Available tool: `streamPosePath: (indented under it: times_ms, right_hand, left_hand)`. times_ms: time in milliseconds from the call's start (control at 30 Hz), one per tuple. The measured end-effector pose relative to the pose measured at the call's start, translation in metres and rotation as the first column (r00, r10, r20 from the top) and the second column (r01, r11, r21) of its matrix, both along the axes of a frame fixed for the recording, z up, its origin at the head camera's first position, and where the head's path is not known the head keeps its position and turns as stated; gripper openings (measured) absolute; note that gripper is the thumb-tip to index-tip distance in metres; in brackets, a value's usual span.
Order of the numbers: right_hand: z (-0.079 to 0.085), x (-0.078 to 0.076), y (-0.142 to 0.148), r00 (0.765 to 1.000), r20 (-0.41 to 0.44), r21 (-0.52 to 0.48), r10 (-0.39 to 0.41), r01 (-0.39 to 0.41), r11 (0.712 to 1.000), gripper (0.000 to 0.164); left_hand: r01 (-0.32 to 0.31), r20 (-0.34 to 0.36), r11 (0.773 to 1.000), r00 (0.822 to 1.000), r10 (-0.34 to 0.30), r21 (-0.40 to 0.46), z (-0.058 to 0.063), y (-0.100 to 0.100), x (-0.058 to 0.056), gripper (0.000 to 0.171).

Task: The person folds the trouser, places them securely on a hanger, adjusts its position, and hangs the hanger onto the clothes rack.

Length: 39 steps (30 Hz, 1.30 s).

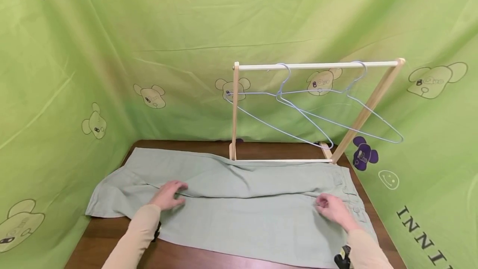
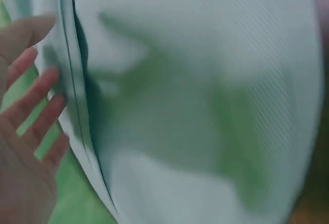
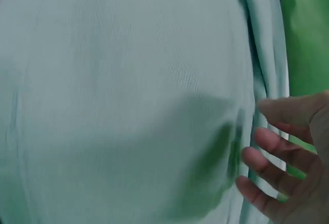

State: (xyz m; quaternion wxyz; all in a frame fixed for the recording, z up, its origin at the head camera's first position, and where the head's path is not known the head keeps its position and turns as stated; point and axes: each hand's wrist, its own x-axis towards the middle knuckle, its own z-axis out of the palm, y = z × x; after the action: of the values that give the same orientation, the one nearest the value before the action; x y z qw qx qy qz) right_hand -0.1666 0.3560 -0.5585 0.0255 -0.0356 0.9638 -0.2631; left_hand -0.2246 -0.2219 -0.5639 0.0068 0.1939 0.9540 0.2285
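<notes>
Pale grey-green trousers [image 1: 246, 221] lie spread across the table, with the waistband [image 1: 354, 202] at the right and the leg ends at the left. A long fold runs lengthwise between the two legs. My left hand [image 1: 168, 195] is over the left part of the trousers beside this fold, its fingers apart and loosely bent. Near the waistband, my right hand [image 1: 333, 209] is over the cloth with thumb and fingers loosely curved. Both wrist views show the left hand [image 2: 31, 116] and the right hand [image 3: 290, 157] holding nothing. Whether any fingertip touches the cloth I cannot tell.
At the back right stands a wooden rack [image 1: 317, 66], its base against the trousers' far edge. Two lavender wire hangers [image 1: 287, 102] hang from its bar. Brown table top [image 1: 101, 240] shows around the cloth. Green printed curtains [image 1: 179, 24] enclose the back and sides.
</notes>
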Motion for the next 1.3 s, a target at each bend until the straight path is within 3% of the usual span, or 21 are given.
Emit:
streamPosePath:
  times_ms: [133, 267, 400, 500, 567, 667, 700, 767, 867, 933, 1000, 1100, 1167, 1300]
  right_hand:
    - [-0.008, -0.008, -0.016, 0.998, -0.01, 0.032, 0.064, -0.064, 0.997, 0.04]
    - [-0.016, -0.011, -0.022, 0.997, -0.001, 0.1, 0.076, -0.075, 0.992, 0.065]
    - [-0.018, -0.014, -0.026, 0.995, 0.083, 0.142, 0.051, -0.063, 0.988, 0.082]
    - [-0.016, -0.016, -0.028, 0.991, 0.125, 0.161, 0.039, -0.059, 0.985, 0.09]
    - [-0.013, -0.018, -0.029, 0.989, 0.146, 0.163, 0.032, -0.056, 0.985, 0.094]
    - [-0.008, -0.023, -0.032, 0.984, 0.176, 0.166, 0.031, -0.061, 0.984, 0.097]
    - [-0.007, -0.024, -0.033, 0.981, 0.19, 0.167, 0.027, -0.059, 0.984, 0.097]
    - [-0.007, -0.027, -0.034, 0.976, 0.216, 0.173, 0.021, -0.059, 0.983, 0.096]
    - [-0.008, -0.03, -0.034, 0.97, 0.245, 0.181, 0.006, -0.052, 0.982, 0.094]
    - [-0.009, -0.031, -0.033, 0.966, 0.26, 0.185, -0.006, -0.043, 0.982, 0.091]
    - [-0.01, -0.032, -0.033, 0.963, 0.268, 0.184, -0.018, -0.033, 0.982, 0.088]
    - [-0.01, -0.032, -0.033, 0.961, 0.273, 0.176, -0.036, -0.013, 0.984, 0.085]
    - [-0.009, -0.032, -0.035, 0.959, 0.278, 0.169, -0.049, 0.001, 0.986, 0.084]
    - [-0.01, -0.031, -0.036, 0.956, 0.286, 0.178, -0.059, 0.007, 0.984, 0.08]
  left_hand:
    - [-0.092, 0.015, 0.991, 0.995, 0.094, -0.098, -0.008, 0.019, -0.007, 0.053]
    - [-0.164, -0.085, 0.978, 0.984, 0.154, -0.129, -0.014, 0.028, -0.014, 0.026]
    - [-0.198, -0.167, 0.976, 0.969, 0.18, -0.093, -0.013, 0.037, -0.021, 0.005]
    - [-0.161, -0.136, 0.984, 0.98, 0.149, -0.079, -0.012, 0.041, -0.026, 0.004]
    - [-0.101, -0.05, 0.992, 0.994, 0.097, -0.081, -0.014, 0.043, -0.027, 0.024]
    - [-0.013, 0.06, 0.993, 0.998, 0.02, -0.114, -0.019, 0.044, -0.026, 0.059]
    - [0.003, 0.076, 0.992, 0.997, 0.007, -0.126, -0.021, 0.044, -0.025, 0.064]
    - [-0.003, 0.029, 0.987, 1.0, 0.008, -0.162, -0.022, 0.046, -0.024, 0.057]
    - [-0.097, -0.113, 0.978, 0.991, 0.077, -0.185, -0.02, 0.05, -0.025, 0.029]
    - [-0.189, -0.189, 0.964, 0.97, 0.154, -0.187, -0.017, 0.054, -0.027, 0.018]
    - [-0.283, -0.217, 0.945, 0.945, 0.245, -0.164, -0.013, 0.059, -0.031, 0.015]
    - [-0.385, -0.221, 0.916, 0.909, 0.354, -0.115, -0.004, 0.064, -0.037, 0.018]
    - [-0.421, -0.206, 0.904, 0.894, 0.398, -0.077, 0.001, 0.067, -0.042, 0.019]
    - [-0.445, -0.113, 0.895, 0.891, 0.44, -0.019, 0.006, 0.071, -0.047, 0.021]
